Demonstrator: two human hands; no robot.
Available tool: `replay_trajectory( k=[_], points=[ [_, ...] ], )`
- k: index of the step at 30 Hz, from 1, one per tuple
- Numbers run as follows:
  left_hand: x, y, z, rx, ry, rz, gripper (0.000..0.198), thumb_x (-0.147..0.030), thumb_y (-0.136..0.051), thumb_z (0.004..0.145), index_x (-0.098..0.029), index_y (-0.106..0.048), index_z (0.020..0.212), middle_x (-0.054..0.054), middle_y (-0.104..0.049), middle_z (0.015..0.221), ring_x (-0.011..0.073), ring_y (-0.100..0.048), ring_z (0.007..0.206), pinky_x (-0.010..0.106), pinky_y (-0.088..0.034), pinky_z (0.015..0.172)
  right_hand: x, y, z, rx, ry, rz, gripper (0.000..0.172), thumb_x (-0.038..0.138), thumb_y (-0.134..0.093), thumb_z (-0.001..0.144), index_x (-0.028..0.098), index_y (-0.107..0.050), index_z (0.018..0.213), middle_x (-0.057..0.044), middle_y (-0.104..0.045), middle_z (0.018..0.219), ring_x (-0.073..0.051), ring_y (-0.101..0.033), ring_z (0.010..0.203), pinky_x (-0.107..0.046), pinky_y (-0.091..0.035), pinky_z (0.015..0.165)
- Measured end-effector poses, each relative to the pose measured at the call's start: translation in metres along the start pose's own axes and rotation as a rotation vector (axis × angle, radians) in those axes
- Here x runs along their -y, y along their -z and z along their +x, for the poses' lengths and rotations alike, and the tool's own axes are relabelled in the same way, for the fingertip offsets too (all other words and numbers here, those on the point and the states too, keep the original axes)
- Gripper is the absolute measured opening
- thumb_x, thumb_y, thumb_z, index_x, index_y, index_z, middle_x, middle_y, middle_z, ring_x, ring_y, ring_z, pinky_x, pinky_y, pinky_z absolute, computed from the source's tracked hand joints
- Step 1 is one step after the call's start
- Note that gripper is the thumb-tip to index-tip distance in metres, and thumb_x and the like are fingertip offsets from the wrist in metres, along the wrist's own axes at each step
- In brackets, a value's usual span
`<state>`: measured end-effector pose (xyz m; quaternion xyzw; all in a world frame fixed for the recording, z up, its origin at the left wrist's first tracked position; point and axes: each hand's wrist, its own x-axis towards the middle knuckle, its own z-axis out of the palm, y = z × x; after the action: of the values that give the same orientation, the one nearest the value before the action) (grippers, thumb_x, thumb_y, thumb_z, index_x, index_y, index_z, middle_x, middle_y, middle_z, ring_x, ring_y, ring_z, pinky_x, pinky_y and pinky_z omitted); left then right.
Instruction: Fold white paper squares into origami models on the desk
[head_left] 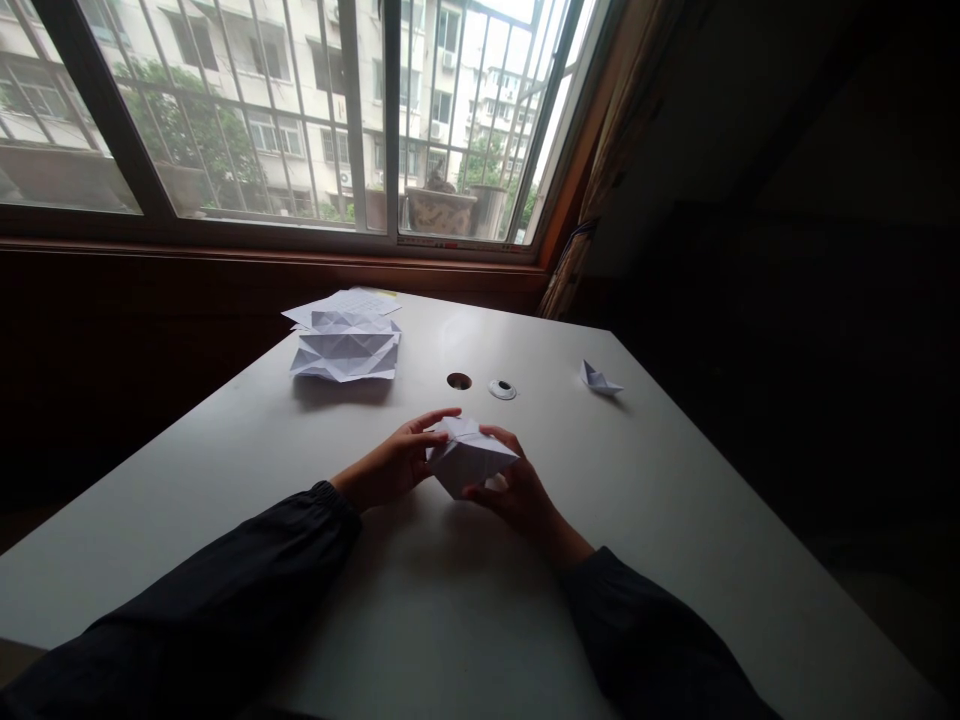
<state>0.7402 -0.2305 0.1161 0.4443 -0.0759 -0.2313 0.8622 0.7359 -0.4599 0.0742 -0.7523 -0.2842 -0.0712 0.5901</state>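
Above the middle of the white table [225, 520], my hands hold a folded white paper piece [469, 456] between them. My left hand [388, 463] grips its left side, with the fingers curled over the top. My right hand [511, 488] holds the right side from below and behind. The paper has a pointed, boat-like shape, and my fingers hide part of its lower folds.
A stack of creased paper sheets [345, 346] lies on loose papers [341, 306] at the back left. A small paper boat [600, 379] sits at the right. The tabletop has a cable hole [459, 381] and a round white grommet cap [502, 389]. A barred window lies behind.
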Motion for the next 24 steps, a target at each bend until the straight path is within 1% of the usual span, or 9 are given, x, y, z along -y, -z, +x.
replay_trajectory(
  k=[3,6,8,9,13,17,19,22,24],
  points=[
    [-0.002,-0.001,-0.002,0.006,-0.004,-0.026,0.057,-0.023,-0.078,0.083,-0.025,-0.061,0.138,0.006,-0.069,0.108,0.0115,-0.067,0.083,0.021,-0.056,0.077,0.007,0.0,0.002,-0.081,-0.009,-0.067,0.056,0.043,-0.083,0.078,0.022,-0.061,0.126,-0.013,-0.067,0.126,-0.03,-0.068,0.109,-0.042,-0.059,0.089],
    [-0.001,0.001,0.0,-0.044,-0.049,-0.003,0.057,-0.022,-0.082,0.079,-0.025,-0.063,0.133,0.005,-0.069,0.11,0.0124,-0.067,0.093,0.023,-0.054,0.089,0.014,0.0,0.002,-0.151,-0.078,-0.129,0.039,0.047,-0.07,0.089,0.018,-0.069,0.114,-0.011,-0.074,0.102,-0.028,-0.071,0.088,-0.039,-0.06,0.075],
    [0.0,0.005,0.003,-0.1,-0.111,0.031,0.055,-0.022,-0.086,0.076,-0.024,-0.065,0.126,0.004,-0.07,0.107,0.0123,-0.067,0.094,0.025,-0.053,0.093,0.018,0.0,0.002,-0.167,-0.125,-0.175,0.038,0.05,-0.063,0.093,0.015,-0.071,0.107,-0.008,-0.074,0.086,-0.025,-0.069,0.074,-0.036,-0.057,0.066],
    [0.0,0.007,0.005,-0.129,-0.14,0.048,0.053,-0.023,-0.087,0.075,-0.023,-0.066,0.123,0.004,-0.07,0.104,0.0119,-0.067,0.092,0.025,-0.052,0.093,0.019,0.0,0.003,-0.165,-0.136,-0.191,0.038,0.05,-0.061,0.095,0.015,-0.072,0.106,-0.007,-0.073,0.082,-0.023,-0.067,0.071,-0.035,-0.056,0.064],
    [-0.001,0.015,0.011,-0.242,-0.215,0.117,0.045,-0.031,-0.089,0.073,-0.021,-0.069,0.112,0.002,-0.07,0.097,0.0115,-0.066,0.087,0.027,-0.051,0.09,0.019,-0.001,0.003,-0.114,-0.131,-0.206,0.039,0.049,-0.057,0.097,0.015,-0.072,0.107,-0.005,-0.071,0.082,-0.021,-0.064,0.071,-0.032,-0.051,0.064],
    [-0.003,0.021,0.015,-0.369,-0.27,0.229,0.043,-0.039,-0.089,0.07,-0.018,-0.071,0.102,0.003,-0.07,0.093,0.0135,-0.065,0.087,0.029,-0.05,0.086,0.016,-0.002,0.003,-0.054,-0.121,-0.248,0.037,0.048,-0.055,0.098,0.016,-0.069,0.085,-0.001,-0.063,0.07,-0.017,-0.056,0.062,-0.028,-0.043,0.057],
    [-0.003,0.022,0.016,-0.408,-0.292,0.245,0.042,-0.041,-0.089,0.07,-0.016,-0.071,0.099,0.004,-0.069,0.094,0.0135,-0.064,0.087,0.029,-0.049,0.087,0.015,-0.003,0.003,-0.021,-0.112,-0.263,0.038,0.048,-0.055,0.098,0.017,-0.066,0.078,0.0,-0.061,0.066,-0.016,-0.054,0.06,-0.027,-0.041,0.056],
    [-0.004,0.02,0.015,-0.42,-0.313,0.238,0.047,-0.044,-0.086,0.073,-0.017,-0.067,0.108,0.003,-0.067,0.095,0.0131,-0.064,0.087,0.031,-0.05,0.089,0.016,-0.003,0.002,0.003,-0.085,-0.292,0.04,0.048,-0.056,0.097,0.018,-0.064,0.072,0.0,-0.06,0.063,-0.016,-0.054,0.057,-0.028,-0.041,0.056],
    [-0.004,0.017,0.013,-0.396,-0.355,0.255,0.054,-0.045,-0.084,0.076,-0.021,-0.061,0.118,0.003,-0.066,0.101,0.0142,-0.064,0.091,0.033,-0.052,0.091,0.018,-0.004,0.002,-0.033,-0.077,-0.336,0.037,0.046,-0.056,0.097,0.018,-0.065,0.075,-0.001,-0.061,0.064,-0.016,-0.056,0.057,-0.028,-0.043,0.056]
  ],
)
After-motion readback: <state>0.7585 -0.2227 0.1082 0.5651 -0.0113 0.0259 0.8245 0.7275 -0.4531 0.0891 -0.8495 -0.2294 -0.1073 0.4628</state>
